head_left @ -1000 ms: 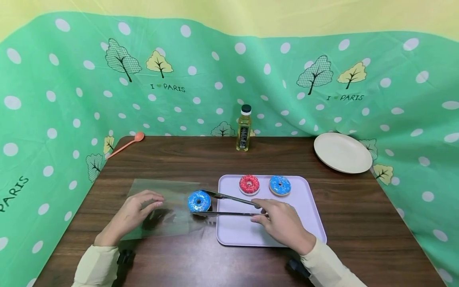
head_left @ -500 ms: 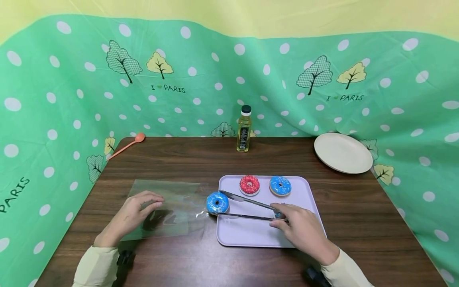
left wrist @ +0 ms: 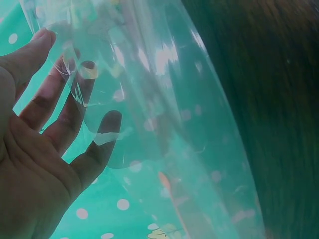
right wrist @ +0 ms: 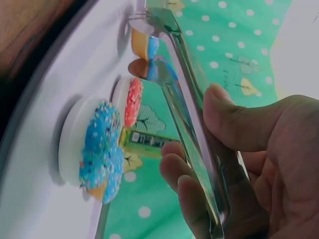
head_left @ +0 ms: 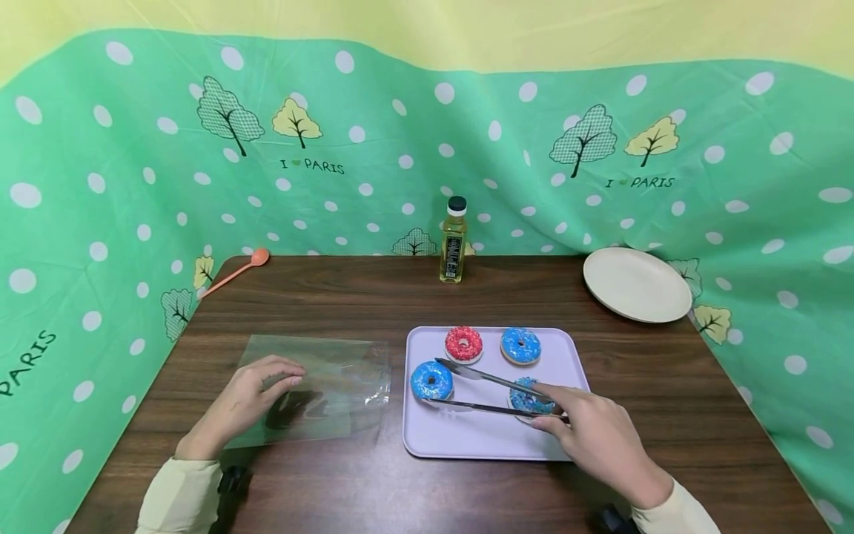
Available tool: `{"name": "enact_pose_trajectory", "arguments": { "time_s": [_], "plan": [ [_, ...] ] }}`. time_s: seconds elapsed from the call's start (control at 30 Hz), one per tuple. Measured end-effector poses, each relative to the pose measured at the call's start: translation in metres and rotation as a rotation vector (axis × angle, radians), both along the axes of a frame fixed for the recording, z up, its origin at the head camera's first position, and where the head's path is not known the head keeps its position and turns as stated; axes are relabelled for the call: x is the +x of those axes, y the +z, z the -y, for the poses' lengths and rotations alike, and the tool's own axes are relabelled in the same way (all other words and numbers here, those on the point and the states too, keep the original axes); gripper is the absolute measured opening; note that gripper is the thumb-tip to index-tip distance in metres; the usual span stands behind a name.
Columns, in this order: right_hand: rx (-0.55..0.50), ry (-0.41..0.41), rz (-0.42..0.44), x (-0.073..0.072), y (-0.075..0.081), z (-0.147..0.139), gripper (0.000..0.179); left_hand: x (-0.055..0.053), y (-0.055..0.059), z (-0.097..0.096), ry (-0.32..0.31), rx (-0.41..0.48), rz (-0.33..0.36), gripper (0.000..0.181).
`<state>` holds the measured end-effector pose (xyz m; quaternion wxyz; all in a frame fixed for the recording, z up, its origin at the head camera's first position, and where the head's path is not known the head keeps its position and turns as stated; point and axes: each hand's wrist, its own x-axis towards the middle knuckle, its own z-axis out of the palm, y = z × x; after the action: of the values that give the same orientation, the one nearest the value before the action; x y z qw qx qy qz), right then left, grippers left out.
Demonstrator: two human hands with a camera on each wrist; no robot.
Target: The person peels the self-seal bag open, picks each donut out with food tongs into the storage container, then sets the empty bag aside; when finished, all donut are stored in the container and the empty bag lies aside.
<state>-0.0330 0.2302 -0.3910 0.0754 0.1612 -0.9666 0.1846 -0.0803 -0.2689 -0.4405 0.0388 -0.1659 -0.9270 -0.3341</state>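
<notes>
My left hand (head_left: pixel 250 397) holds the raised edge of a clear plastic bag (head_left: pixel 333 386). In the left wrist view the fingertips (left wrist: pixel 110 122) show through its film, with the thumb outside. My right hand (head_left: pixel 607 430) grips metal tongs (head_left: pixel 494 382), their ends on either side of a blue donut (head_left: pixel 431 382) at the left of the lilac tray (head_left: pixel 467 443). In the right wrist view the tongs (right wrist: pixel 187 99) reach past a sprinkled blue donut (right wrist: pixel 99 144), which they partly hide in the head view. A red donut (head_left: pixel 463 345) and another blue donut (head_left: pixel 520 345) lie along the tray's back.
An oil bottle (head_left: pixel 453 241) with a dark cap stands at the table's back. An orange spoon (head_left: pixel 242 271) lies at the back left, and a white plate (head_left: pixel 637 284) at the back right. A patterned cloth (head_left: pixel 373 133) hangs behind the table.
The tongs have moved right with the blue donut, from the bag's right end to the tray's left side, uncovering the sprinkled donut. My left hand has stayed in place.
</notes>
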Motion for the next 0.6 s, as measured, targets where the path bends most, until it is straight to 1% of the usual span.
{"name": "enact_pose_trajectory", "arguments": {
  "time_s": [0.1, 0.23, 0.3, 0.6],
  "plan": [
    [0.018, -0.006, 0.019, 0.003, 0.004, -0.006, 0.040, 0.000, 0.000, 0.000, 0.001, -0.001, 0.007, 0.016],
    [0.044, -0.002, -0.002, 0.005, 0.007, -0.015, 0.040, 0.000, 0.001, -0.001, 0.003, 0.002, 0.020, 0.017],
    [0.055, -0.002, 0.001, 0.006, 0.008, -0.019, 0.040, 0.001, 0.002, -0.001, 0.003, 0.003, 0.026, 0.017],
    [0.091, -0.012, 0.054, 0.009, 0.017, -0.031, 0.039, 0.002, 0.001, -0.001, 0.005, 0.004, 0.030, 0.017]
  ]
}}
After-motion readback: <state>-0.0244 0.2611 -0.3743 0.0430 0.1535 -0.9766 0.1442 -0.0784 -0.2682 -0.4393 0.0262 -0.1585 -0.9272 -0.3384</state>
